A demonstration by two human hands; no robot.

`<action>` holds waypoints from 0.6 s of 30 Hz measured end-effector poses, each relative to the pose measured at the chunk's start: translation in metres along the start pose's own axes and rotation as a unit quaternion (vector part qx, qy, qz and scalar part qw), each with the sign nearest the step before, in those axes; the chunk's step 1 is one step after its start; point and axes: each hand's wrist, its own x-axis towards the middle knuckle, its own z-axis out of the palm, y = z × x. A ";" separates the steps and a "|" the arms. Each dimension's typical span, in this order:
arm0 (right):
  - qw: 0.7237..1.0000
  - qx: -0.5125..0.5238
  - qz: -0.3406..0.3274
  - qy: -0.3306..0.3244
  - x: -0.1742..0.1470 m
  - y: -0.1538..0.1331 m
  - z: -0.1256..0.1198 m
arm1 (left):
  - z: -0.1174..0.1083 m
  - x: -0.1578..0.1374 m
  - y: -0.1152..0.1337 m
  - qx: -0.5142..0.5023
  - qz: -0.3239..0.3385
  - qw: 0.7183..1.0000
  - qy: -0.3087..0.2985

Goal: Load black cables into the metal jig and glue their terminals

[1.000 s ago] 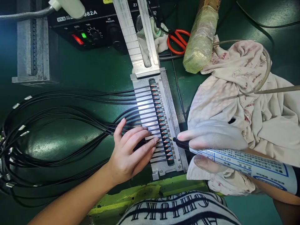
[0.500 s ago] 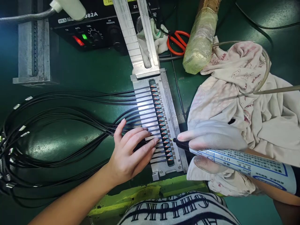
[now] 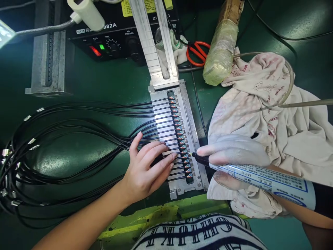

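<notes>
My bare left hand [image 3: 149, 166] rests palm down with its fingers spread, fingertips on the black cables [image 3: 109, 133] at the metal fixture [image 3: 182, 190]. The cables lie side by side in the fixture's slots, their stripped ends in a row of small connectors [image 3: 184, 147]. My white-gloved right hand [image 3: 234, 152] is closed around a glue syringe [image 3: 262, 180], a pale blue labelled barrel with a black nozzle. Pointing left, the nozzle's tip is at the connector row, close to my left fingertips; contact cannot be made out.
The fixture's raised metal lid [image 3: 166, 81] stands behind it. Further back are a black control box [image 3: 117, 43], red-handled scissors [image 3: 199, 53] and a tape-wrapped block [image 3: 221, 52]. A crumpled cloth [image 3: 249, 107] lies right. A second metal fixture [image 3: 48, 80] sits back left, below a lamp [image 3: 6, 34].
The view has shifted slightly, bringing the lamp into sight at upper left. Both hands and the syringe keep nearly the same place against the fixture.
</notes>
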 end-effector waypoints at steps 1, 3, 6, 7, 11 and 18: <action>1.000 0.005 0.002 0.005 0.000 0.000 0.001 | 0.000 0.000 0.000 0.002 0.001 1.000 0.001; 1.000 0.019 0.000 0.022 0.001 0.000 0.003 | 0.000 0.000 0.001 0.006 0.003 1.000 0.005; 0.997 0.062 0.004 0.045 -0.001 0.000 0.005 | 0.000 -0.001 0.004 0.022 0.007 1.000 0.008; 0.995 0.085 0.016 0.051 -0.003 0.000 0.005 | -0.001 -0.001 0.006 0.031 0.008 0.999 0.006; 0.957 0.235 0.122 0.117 -0.011 -0.003 0.005 | -0.006 -0.001 0.019 0.070 0.014 0.997 -0.021; 0.869 0.376 0.221 0.235 -0.014 -0.026 0.005 | -0.011 -0.007 0.047 0.137 0.026 0.985 -0.101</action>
